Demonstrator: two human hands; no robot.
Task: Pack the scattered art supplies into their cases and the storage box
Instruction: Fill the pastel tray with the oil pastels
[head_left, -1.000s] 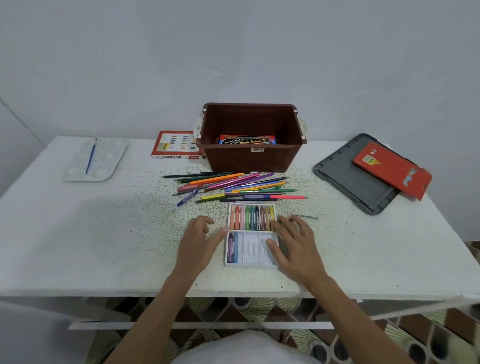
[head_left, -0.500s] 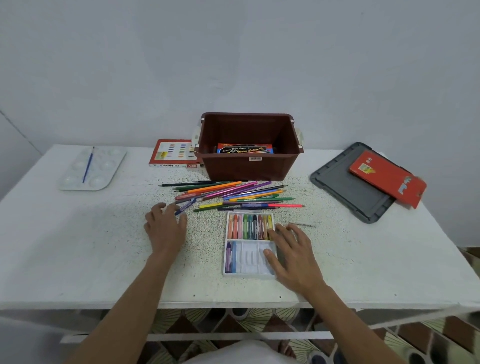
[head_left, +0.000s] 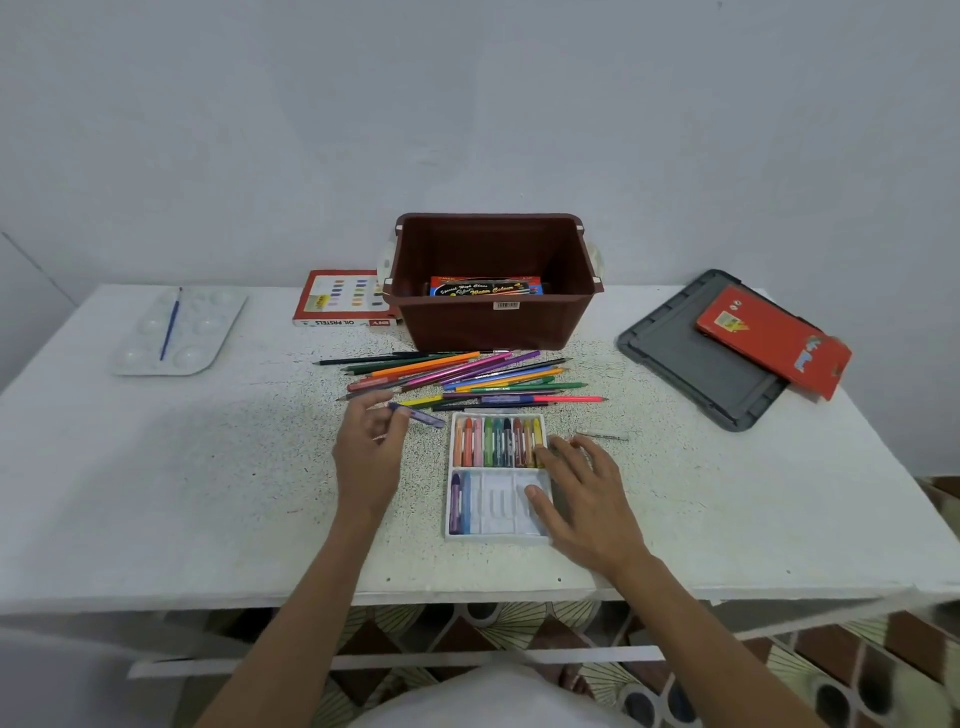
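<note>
A white pastel tray (head_left: 498, 519) lies near the table's front edge, its far row full of oil pastels and two in the near row. My right hand (head_left: 582, 493) rests flat on the tray's right side. My left hand (head_left: 369, 452) pinches a purple pastel (head_left: 423, 415) just left of the tray. Several coloured pencils (head_left: 467, 379) lie scattered in front of the brown storage box (head_left: 493, 327), which holds a watercolour pack (head_left: 485, 287).
A paint palette (head_left: 202, 332) with a blue brush (head_left: 170, 325) sits far left. The red oil pastel box (head_left: 343, 299) lies left of the storage box. A grey lid (head_left: 696, 364) carries a red pencil case (head_left: 774, 340) at right. A small white stick (head_left: 602, 435) lies right of the tray.
My left hand left the tray, reached left toward the pencils and picked up the purple pastel. My right hand stayed on the tray.
</note>
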